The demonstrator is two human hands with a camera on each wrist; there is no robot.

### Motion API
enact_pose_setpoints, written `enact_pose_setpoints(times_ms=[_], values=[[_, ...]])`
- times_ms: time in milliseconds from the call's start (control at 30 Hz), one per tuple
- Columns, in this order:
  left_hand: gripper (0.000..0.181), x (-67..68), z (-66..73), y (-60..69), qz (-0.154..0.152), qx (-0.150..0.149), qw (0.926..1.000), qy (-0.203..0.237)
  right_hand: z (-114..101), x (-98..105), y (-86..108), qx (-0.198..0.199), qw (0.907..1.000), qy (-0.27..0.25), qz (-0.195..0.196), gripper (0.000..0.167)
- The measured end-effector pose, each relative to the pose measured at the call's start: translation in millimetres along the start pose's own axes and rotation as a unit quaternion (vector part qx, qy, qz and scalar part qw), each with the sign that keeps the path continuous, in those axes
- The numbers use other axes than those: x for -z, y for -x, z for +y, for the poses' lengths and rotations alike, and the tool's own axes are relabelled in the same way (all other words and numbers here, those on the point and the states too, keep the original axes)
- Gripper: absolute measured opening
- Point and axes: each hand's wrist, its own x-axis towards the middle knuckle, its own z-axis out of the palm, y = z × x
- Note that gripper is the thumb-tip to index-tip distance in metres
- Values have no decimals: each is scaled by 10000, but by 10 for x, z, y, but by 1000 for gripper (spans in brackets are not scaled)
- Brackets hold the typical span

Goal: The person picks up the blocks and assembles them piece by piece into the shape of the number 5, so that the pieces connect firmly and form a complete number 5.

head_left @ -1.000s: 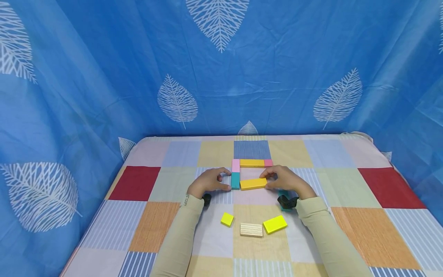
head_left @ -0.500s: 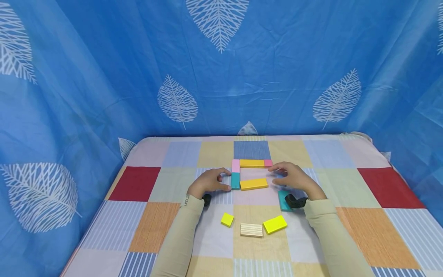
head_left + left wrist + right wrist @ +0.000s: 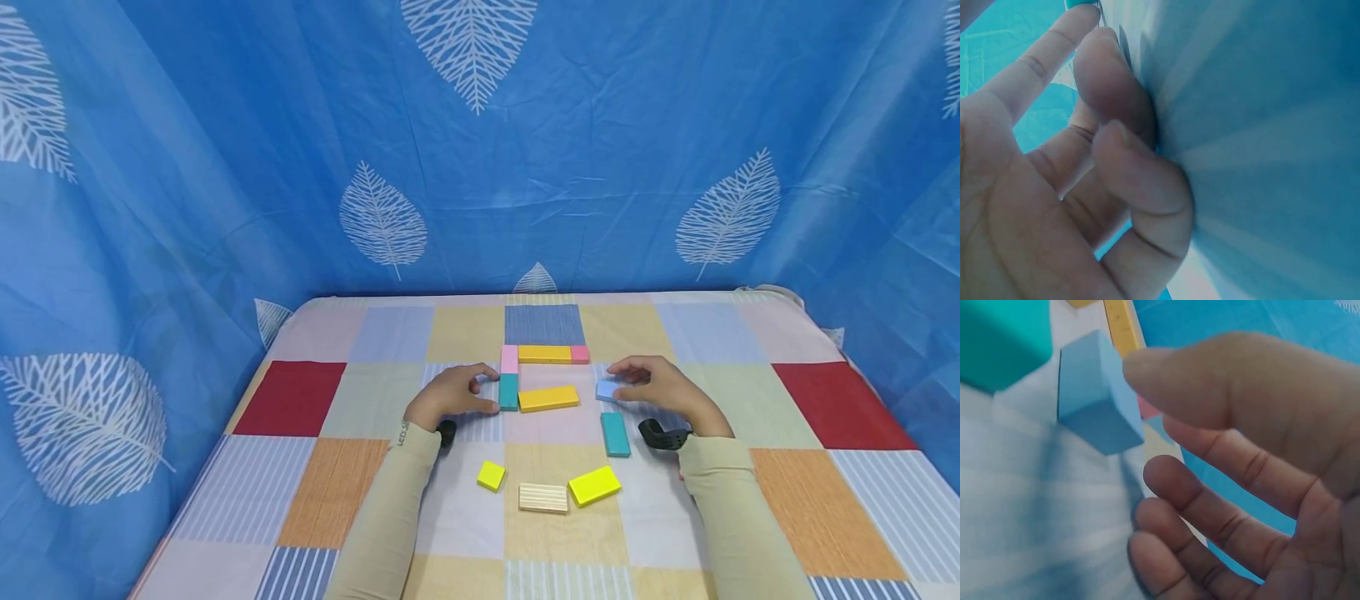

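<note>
My left hand (image 3: 456, 392) rests on the cloth left of a teal block (image 3: 508, 392), fingers loosely bent. In the left wrist view one fingertip reaches that teal block (image 3: 1080, 2); whether it touches is unclear. My right hand (image 3: 663, 388) is at a small light-blue block (image 3: 607, 390), its thumb and fingers spread around it. The right wrist view shows the thumb tip beside the light-blue block (image 3: 1099, 394) and the other fingers apart from it. A pink block (image 3: 509, 359), an orange block (image 3: 544, 354) and a small red-pink block (image 3: 579, 355) continue from the teal one.
Another orange block (image 3: 549, 398) lies slightly slanted right of the teal block. Nearer are a second teal block (image 3: 615, 435), a yellow block (image 3: 595, 486), a ridged wooden block (image 3: 543, 497) and a small yellow block (image 3: 491, 476). A blue curtain (image 3: 480, 192) hangs behind the patchwork cloth (image 3: 360, 500).
My right hand has let go of the slanted orange block and moved right to the light-blue block, uncovering the second teal block. My left hand has stayed in place.
</note>
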Motion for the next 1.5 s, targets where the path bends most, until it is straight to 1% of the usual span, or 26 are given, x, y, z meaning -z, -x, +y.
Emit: enact_pose_setpoints(times_ms=[100,267,500,600,800,1000,1067,1267,1500], values=[[53,3,10,1,-19,-2,10000,-9,41,4,9,-182,9998,-85,-35,39],[53,-5,1,-7,-48,10,10000,-41,85,-22,15,-432,9990,-139,15,37],[53,-2,-38,-23,-59,-74,10000,5,103,-80,-1,-290,9994,165,76,33],[53,-3,-45,-34,-65,-65,10000,10,98,-77,-7,-335,9993,137,86,31],[53,-1,-43,-29,-27,-39,10000,-4,107,-62,-12,-181,9997,147,98,28],[53,-2,-36,-26,-25,-52,10000,38,131,-82,-25,237,9997,33,54,26],[53,-6,-33,-29,-26,-51,10000,27,123,-89,-21,303,9995,6,38,25],[53,-14,-35,-33,-3,-3,10000,-21,69,-108,-13,339,9994,9,-36,25],[53,-8,-27,-39,27,-6,10000,-47,56,-128,-20,397,9992,-19,-81,26]])
